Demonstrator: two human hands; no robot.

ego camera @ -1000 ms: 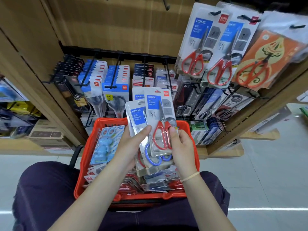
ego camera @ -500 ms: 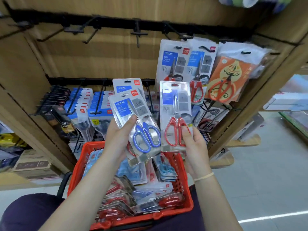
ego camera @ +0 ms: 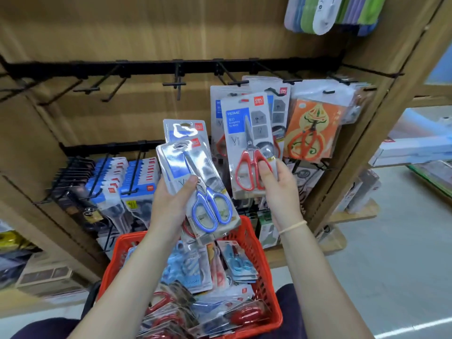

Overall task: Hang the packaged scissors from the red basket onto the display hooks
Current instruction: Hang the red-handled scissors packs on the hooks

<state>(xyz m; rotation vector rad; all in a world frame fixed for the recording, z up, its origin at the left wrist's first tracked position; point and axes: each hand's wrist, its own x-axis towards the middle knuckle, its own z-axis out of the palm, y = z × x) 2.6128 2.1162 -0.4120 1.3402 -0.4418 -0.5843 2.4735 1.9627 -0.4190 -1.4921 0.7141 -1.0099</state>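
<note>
**Red-handled pack: align the hang hole with the hook**

Red-handled scissors pack point(ego camera: 249, 145) is pinched at its lower end by the right hand point(ego camera: 278, 189), raised in front of matching packs on the upper hooks point(ego camera: 234, 83). The left hand point(ego camera: 171, 204) grips a stack topped by the blue-handled scissors pack point(ego camera: 198, 189) above the red basket point(ego camera: 259, 260), which holds many more. Keep the card upright, aim its top slot squarely at the hook tip, then slide it back. Hold the left stack clear of the hooks.
</note>
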